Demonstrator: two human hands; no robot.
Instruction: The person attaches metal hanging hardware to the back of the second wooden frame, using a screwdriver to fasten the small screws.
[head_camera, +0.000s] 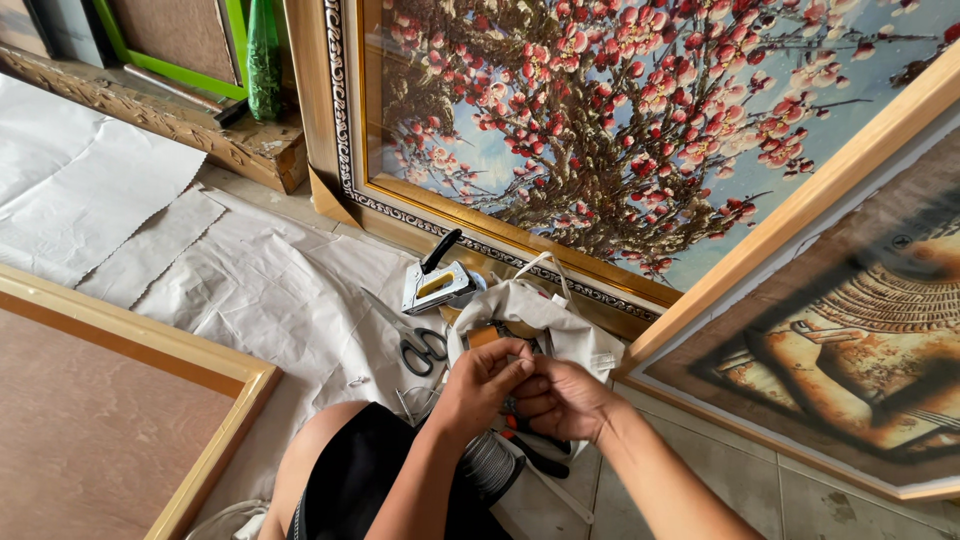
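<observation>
Bare forearms, no sleeves, watch or rings on left hand (487, 378) or right hand (560, 397); black shorts (365, 480), bare knee.

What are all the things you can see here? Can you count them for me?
blossom painting: 1, pink flowers on blue, gold frame, leaning at the top
second painting: 1, brown and orange, pale wood frame, at the right
frame back: 1, brown board in a pale wood frame, lower left
green frame: 1, top left
paper sheets: several, white, spread on the floor
staple gun: 1, silver with black handle, on the paper
scissors: 1, black handles, beside the staple gun
cloth bag: 1, white, behind the hands
spool of cord: 1, grey, below the hands
left hand: 1, fingers pinched together, touching the right
right hand: 1, curled; what they hold is hidden
</observation>
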